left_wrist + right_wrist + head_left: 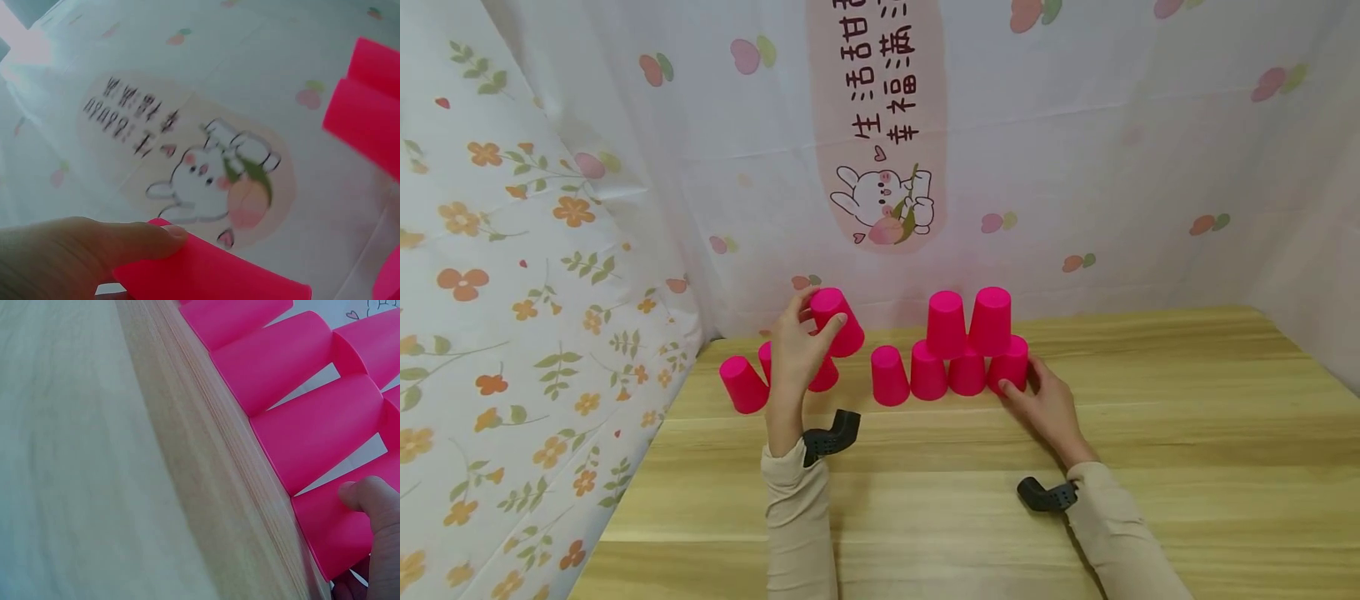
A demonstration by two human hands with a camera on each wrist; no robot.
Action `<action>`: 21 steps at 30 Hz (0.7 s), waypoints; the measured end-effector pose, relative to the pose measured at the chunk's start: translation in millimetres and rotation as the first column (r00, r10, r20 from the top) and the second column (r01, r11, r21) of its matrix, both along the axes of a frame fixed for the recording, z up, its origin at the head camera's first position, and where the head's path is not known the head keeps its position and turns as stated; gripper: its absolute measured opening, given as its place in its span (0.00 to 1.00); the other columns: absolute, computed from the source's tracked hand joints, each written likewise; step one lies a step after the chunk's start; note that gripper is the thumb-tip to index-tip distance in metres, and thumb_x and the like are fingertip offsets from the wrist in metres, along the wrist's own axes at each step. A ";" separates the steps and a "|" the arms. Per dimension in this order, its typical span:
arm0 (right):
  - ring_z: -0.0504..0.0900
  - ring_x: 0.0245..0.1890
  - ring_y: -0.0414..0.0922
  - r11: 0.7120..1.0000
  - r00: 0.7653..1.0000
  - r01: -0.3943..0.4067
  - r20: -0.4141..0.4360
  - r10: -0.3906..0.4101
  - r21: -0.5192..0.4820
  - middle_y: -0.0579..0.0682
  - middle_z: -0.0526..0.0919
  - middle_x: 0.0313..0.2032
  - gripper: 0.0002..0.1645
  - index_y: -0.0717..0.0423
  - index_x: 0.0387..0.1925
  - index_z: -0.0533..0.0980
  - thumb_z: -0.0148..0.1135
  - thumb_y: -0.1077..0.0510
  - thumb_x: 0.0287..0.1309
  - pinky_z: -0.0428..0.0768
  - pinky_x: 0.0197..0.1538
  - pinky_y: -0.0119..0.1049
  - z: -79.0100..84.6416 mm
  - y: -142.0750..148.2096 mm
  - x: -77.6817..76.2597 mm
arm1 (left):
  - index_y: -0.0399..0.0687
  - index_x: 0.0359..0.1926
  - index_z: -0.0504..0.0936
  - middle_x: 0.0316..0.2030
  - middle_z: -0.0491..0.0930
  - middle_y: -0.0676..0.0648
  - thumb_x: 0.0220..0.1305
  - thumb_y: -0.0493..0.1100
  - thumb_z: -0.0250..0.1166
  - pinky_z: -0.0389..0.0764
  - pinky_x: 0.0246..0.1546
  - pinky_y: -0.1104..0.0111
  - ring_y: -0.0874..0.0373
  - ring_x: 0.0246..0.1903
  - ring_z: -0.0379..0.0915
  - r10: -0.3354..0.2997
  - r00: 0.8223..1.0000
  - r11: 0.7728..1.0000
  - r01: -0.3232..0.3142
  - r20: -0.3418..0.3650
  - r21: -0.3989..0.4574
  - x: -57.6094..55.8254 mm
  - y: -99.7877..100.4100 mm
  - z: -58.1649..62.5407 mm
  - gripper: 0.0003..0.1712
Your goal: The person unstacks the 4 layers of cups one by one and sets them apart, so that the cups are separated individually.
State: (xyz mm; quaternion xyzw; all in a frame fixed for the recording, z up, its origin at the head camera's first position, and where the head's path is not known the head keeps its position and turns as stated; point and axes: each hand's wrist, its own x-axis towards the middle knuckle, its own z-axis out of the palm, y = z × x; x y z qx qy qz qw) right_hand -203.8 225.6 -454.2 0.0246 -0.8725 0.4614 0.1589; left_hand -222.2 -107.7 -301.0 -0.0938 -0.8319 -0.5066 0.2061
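Observation:
My left hand [797,346] grips an upside-down pink cup [841,325] between thumb and fingers, raised above the level of the table cups. In the left wrist view its thumb [169,232] presses along the cup's side. Behind and below that hand, pink cups [743,385] stand upside down, partly hidden by it. My right hand [1051,408] holds the rightmost bottom cup [1009,375] of a row, thumb in front and fingers round the far side. Two more cups, a left one [946,325] and a right one [990,321], rest on top of that row.
The row's leftmost cup [891,377] has no cup above it. All this stands near the back of a wood-grain table [940,517]. A white printed curtain [1060,167] hangs right behind, and a flowered cloth [535,292] drapes along the left.

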 end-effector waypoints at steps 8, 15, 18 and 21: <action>0.70 0.56 0.62 0.999 1.000 0.020 -0.007 -0.019 0.027 0.68 0.71 0.56 0.37 0.68 0.61 0.63 0.62 0.50 0.57 0.69 0.57 0.52 1.8 4.4 -1.1 | 0.37 0.61 0.66 0.54 0.71 0.38 0.56 0.41 0.66 0.74 0.49 0.53 0.44 0.52 0.67 0.168 0.983 0.985 -0.169 0.077 0.013 0.0 -41.5 -9.1 0.33; 0.70 0.56 0.62 1.000 1.000 0.017 -0.003 -0.017 0.026 0.68 0.71 0.56 0.37 0.67 0.60 0.63 0.62 0.50 0.57 0.69 0.57 0.53 2.1 7.8 0.3 | 0.37 0.59 0.68 0.53 0.72 0.37 0.55 0.40 0.65 0.74 0.48 0.50 0.42 0.51 0.67 0.251 0.964 0.968 -0.251 0.093 -0.008 3.6 -55.9 -14.6 0.31; 0.69 0.57 0.62 1.000 1.000 0.016 0.002 -0.017 0.011 0.68 0.71 0.56 0.36 0.67 0.60 0.63 0.62 0.51 0.57 0.69 0.57 0.52 1.7 4.4 0.8 | 0.35 0.59 0.69 0.52 0.73 0.36 0.55 0.40 0.65 0.75 0.47 0.51 0.42 0.50 0.69 0.263 0.963 0.964 -0.261 0.055 -0.044 6.8 -61.9 -12.9 0.31; 0.70 0.56 0.61 1.000 1.000 0.015 -0.008 -0.015 -0.010 0.67 0.71 0.56 0.37 0.67 0.60 0.63 0.63 0.52 0.56 0.69 0.57 0.51 -0.5 -2.4 0.2 | 0.33 0.58 0.69 0.50 0.75 0.35 0.56 0.41 0.65 0.76 0.45 0.50 0.40 0.48 0.71 0.264 0.964 0.957 -0.261 0.006 -0.123 10.6 -73.0 -9.4 0.30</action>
